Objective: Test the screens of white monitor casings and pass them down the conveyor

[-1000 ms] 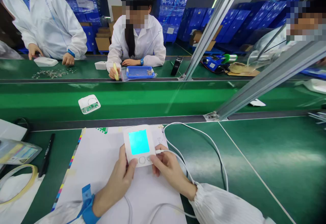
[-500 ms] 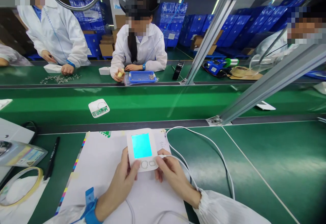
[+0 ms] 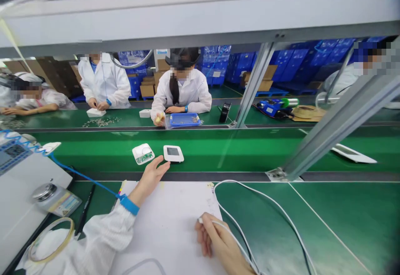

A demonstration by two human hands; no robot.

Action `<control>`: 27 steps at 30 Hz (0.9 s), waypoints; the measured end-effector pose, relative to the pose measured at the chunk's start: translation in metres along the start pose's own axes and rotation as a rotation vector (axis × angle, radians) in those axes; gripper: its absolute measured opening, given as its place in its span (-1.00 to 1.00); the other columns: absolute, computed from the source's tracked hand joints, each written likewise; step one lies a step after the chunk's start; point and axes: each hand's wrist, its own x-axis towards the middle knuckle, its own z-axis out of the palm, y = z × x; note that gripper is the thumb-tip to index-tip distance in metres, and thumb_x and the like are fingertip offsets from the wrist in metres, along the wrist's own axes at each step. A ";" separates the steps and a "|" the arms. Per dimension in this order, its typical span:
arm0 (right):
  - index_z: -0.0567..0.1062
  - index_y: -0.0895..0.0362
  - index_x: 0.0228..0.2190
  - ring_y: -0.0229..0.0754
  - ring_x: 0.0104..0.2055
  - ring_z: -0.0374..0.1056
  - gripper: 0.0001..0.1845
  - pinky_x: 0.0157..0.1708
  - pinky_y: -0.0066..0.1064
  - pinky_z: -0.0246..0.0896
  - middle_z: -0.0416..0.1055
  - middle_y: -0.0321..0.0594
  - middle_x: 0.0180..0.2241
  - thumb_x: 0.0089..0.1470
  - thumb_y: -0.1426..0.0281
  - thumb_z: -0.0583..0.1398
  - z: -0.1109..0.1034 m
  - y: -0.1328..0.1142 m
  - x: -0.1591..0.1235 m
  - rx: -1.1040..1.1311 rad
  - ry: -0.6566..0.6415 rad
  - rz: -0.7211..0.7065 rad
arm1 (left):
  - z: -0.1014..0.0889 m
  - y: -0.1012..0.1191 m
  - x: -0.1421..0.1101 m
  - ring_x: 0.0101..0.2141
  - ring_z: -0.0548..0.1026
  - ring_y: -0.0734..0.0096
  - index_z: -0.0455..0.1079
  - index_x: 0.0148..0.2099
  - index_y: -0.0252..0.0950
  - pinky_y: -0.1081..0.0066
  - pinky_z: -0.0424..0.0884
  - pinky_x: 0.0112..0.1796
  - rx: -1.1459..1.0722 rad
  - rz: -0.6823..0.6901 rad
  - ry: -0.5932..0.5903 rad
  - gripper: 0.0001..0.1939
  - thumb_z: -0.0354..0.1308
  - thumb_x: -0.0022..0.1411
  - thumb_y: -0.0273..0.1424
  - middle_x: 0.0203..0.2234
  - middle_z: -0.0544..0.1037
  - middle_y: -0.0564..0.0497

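On the green belt lies a white square device point(image 3: 173, 153) with a dark grey screen. Just at its lower left edge is my left hand point(image 3: 152, 178), fingers stretched and apart, holding nothing. Whether a fingertip touches the device I cannot tell. My right hand point(image 3: 215, 235) is over the white paper sheet point(image 3: 168, 216), closed around the plug end of a white cable point(image 3: 275, 200). The cable loops over the green table on the right. Left of the device, a white half-shell with a green circuit board point(image 3: 143, 154) rests on the belt.
A tape roll point(image 3: 51, 241), a black pen point(image 3: 85, 210) and a clear bottle point(image 3: 58, 200) stand at the left. A metal post point(image 3: 312, 141) slants down on the right. Across the belt point(image 3: 250, 146), co-workers in white coats sit near a blue tray point(image 3: 184, 119).
The device has left both hands and lies on the belt, its lit cyan screen now dark. The cable stays in my right hand, unplugged. My left hand reached forward; the view tilted up.
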 end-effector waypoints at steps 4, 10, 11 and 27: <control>0.39 0.19 -0.42 -0.34 -0.69 0.21 -0.34 -0.67 -0.51 0.08 0.30 -0.31 -0.62 0.21 -0.17 -0.03 -0.002 0.002 0.000 -0.002 -0.029 -0.007 | -0.012 0.022 0.044 -0.16 0.53 0.26 0.37 0.05 -0.32 0.18 0.52 -0.17 0.116 0.024 0.155 -0.72 0.15 0.33 -0.36 -0.07 0.51 -0.09; 0.39 0.19 -0.43 -0.34 -0.69 0.21 -0.33 -0.68 -0.51 0.06 0.30 -0.32 -0.63 0.18 -0.18 -0.01 0.000 -0.002 -0.001 0.014 -0.023 -0.029 | -0.023 0.045 0.071 -0.30 0.53 0.36 0.38 0.01 -0.33 0.29 0.53 -0.30 0.376 -0.033 0.228 -0.74 0.12 0.35 -0.30 -0.17 0.52 -0.06; 0.39 0.19 -0.44 -0.34 -0.69 0.20 -0.33 -0.68 -0.51 0.06 0.29 -0.32 -0.63 0.18 -0.18 -0.01 0.000 -0.003 -0.001 0.012 -0.018 -0.035 | -0.020 0.046 0.068 -0.32 0.53 0.37 0.39 -0.01 -0.34 0.31 0.52 -0.32 0.425 -0.026 0.225 -0.74 0.12 0.35 -0.29 -0.20 0.52 -0.03; 0.20 0.08 -0.67 -0.27 -0.57 0.16 -0.38 -0.44 -0.41 0.09 0.19 -0.36 -0.68 0.36 0.06 -0.09 -0.014 -0.006 -0.008 -0.205 0.030 -0.156 | 0.019 -0.034 -0.127 -0.16 0.55 -0.01 0.35 0.14 -0.33 0.17 0.47 -0.16 0.044 -0.196 -0.231 -0.45 0.24 0.16 -0.16 -0.18 0.61 -0.22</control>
